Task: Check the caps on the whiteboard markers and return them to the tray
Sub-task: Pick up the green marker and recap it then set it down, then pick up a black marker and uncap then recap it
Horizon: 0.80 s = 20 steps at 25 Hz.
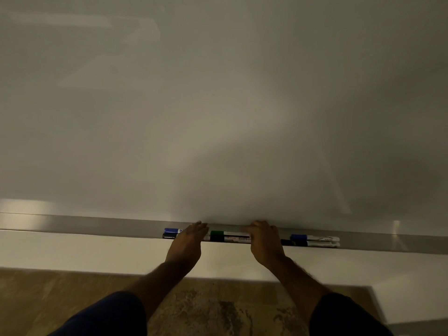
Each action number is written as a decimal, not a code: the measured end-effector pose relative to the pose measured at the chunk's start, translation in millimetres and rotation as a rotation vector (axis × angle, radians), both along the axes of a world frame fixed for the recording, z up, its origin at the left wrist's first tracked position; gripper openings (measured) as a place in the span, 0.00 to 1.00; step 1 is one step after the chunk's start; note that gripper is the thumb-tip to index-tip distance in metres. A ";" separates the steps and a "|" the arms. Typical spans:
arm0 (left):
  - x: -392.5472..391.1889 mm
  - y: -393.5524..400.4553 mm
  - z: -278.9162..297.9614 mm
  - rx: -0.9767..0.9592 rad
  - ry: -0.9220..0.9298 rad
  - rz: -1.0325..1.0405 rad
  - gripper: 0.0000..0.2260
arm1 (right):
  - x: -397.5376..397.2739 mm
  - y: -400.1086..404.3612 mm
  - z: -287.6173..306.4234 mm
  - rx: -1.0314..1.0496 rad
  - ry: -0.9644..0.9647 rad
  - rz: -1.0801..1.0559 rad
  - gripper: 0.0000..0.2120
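The tray (97, 226) is the long grey ledge under the whiteboard (218, 93). All spots below are told from the tray.

Far left part of the tray: bare. A bit left of the tray's middle lie two pens, a blue pen (172, 230) at the back & a black pen (169, 236) in front, caps pointing left. Their right ends hide under the left hand (188, 241).

The left hand reaches over the tray's front lip, fingers curled down on those pens. Can't tell if it grips one or just rests on top; the view is blurry there.

At the tray's middle, between both hands, lies a green pen (229, 233), cap to the left, w/ another white pen just in front of it that reads "MARKER". The green cap looks pushed on all the way, but that is a guess.

The right hand (264, 241) sits on the right end of the middle pens, fingers bent and close together. It seems to pinch a pen end; can't be sure.

Right of the middle lie two more: a second blue pen (315, 237) at the back, a dark pen (312, 243) in front. No hand touches them.

How to do this step well, I think: hold the pen body w/ one hand, push the cap w/ the other till it clicks. Do one pen at a time. Keep pens low in the tray so none roll off the front lip. Then lay each one flat, next to its pair.
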<state>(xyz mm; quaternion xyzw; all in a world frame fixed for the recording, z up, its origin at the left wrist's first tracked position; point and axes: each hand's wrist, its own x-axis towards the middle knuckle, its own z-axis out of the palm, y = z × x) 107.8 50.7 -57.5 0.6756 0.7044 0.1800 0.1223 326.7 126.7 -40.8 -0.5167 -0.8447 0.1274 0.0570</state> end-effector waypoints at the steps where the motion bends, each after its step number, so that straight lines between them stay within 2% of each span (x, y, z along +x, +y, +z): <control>1: 3.1 1.0 1.5 0.019 0.009 -0.015 0.21 | 6.2 0.6 1.9 0.013 0.003 -0.004 0.16; 4: 22.5 7.4 12.5 0.072 0.015 -0.077 0.15 | 36.2 6.1 10.5 0.051 0.016 -0.036 0.15; 7: 54.9 17.0 29.4 0.138 -0.006 -0.196 0.08 | 78.3 14.0 16.8 0.061 0.069 -0.141 0.18; 10: 94.8 30.2 35.6 0.145 -0.007 -0.321 0.09 | 118.9 16.5 20.0 0.034 0.102 -0.239 0.17; 14: 140.0 47.3 28.0 0.059 0.010 -0.355 0.12 | 154.2 14.2 15.8 0.011 0.035 -0.203 0.11; 20: 190.7 69.2 12.0 -0.057 0.126 -0.342 0.13 | 183.1 15.7 2.6 -0.038 -0.061 -0.158 0.18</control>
